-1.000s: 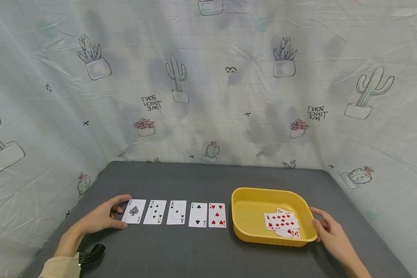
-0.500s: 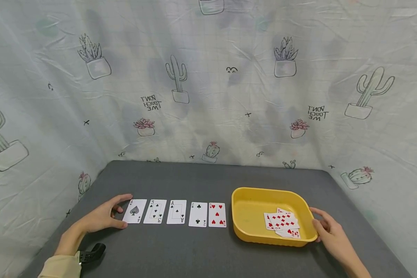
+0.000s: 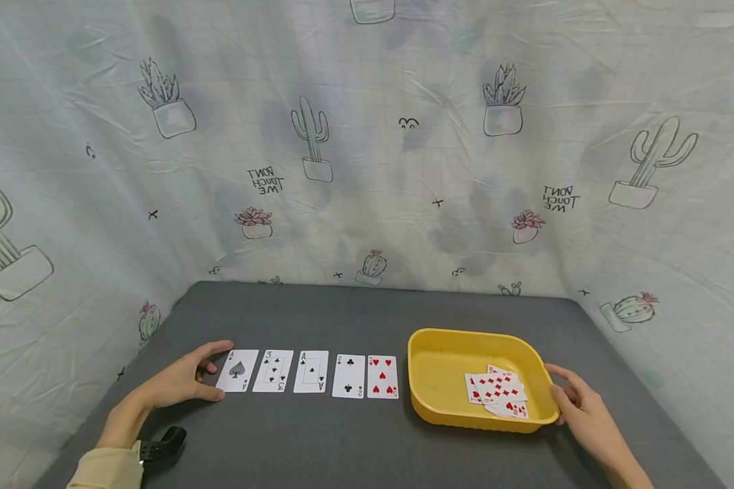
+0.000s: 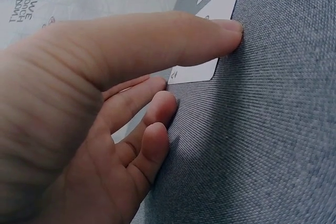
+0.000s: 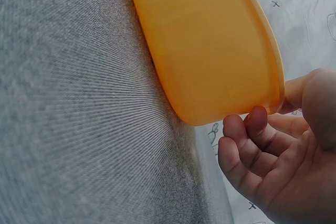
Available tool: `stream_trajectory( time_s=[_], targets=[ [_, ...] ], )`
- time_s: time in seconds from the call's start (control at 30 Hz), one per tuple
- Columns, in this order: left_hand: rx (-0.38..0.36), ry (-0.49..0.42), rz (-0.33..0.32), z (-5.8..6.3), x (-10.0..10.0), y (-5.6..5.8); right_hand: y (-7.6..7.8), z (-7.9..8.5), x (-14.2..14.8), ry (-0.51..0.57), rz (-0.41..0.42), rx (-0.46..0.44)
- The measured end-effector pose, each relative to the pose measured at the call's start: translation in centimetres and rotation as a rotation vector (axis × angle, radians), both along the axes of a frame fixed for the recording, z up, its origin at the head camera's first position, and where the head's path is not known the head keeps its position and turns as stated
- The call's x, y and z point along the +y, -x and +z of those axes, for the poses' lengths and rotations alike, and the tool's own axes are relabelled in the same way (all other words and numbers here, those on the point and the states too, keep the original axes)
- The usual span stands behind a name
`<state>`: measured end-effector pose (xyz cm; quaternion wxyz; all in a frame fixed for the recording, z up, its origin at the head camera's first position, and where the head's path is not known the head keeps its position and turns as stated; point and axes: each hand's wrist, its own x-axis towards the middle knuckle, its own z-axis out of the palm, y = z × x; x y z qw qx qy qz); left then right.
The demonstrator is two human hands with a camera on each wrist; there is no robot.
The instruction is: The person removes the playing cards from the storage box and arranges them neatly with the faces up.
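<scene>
An ace of spades [image 3: 237, 371] lies face up on the dark grey table at the left end of a row of playing cards. My left hand [image 3: 171, 382] touches its left side, index fingertip at the far corner and thumb [image 4: 215, 34] at the near one; the other fingers are loosely bent. To its right lie a three of clubs [image 3: 273, 371], an ace of clubs [image 3: 310, 371], a two of clubs [image 3: 348, 376] and a five of hearts [image 3: 382, 377]. My right hand [image 3: 584, 411] grips the right end of a yellow tray [image 3: 431, 387], fingertips against its outer wall.
Several red-suited cards [image 3: 501, 390] lie overlapping, face up, in the right part of the tray. A black wristband [image 3: 163, 445] is on my left wrist. A white curtain [image 3: 355, 224] printed with cacti hangs behind and around the table [image 3: 293, 441].
The ace of spades has shifted very slightly to the right at my left fingertips. The right hand and the tray stay in place.
</scene>
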<state>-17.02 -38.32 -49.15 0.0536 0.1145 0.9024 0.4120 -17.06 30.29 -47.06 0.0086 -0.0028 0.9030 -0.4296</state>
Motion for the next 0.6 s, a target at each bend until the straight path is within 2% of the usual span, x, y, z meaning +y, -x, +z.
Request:
stream_trajectory(
  time_s=[0.23,0.47,0.6],
  targets=[
    [-0.016,0.017,0.016,-0.08,0.10,0.26,0.00,-0.33,0.16,-0.006,0.004,0.031],
    [0.010,0.015,0.000,-0.15,-0.14,0.07,0.07,-0.66,0.17,-0.016,-0.001,0.026],
    [0.068,0.048,0.052,-0.04,-0.21,-0.07,0.06,-0.74,0.11,-0.017,-0.002,0.025]
  ],
)
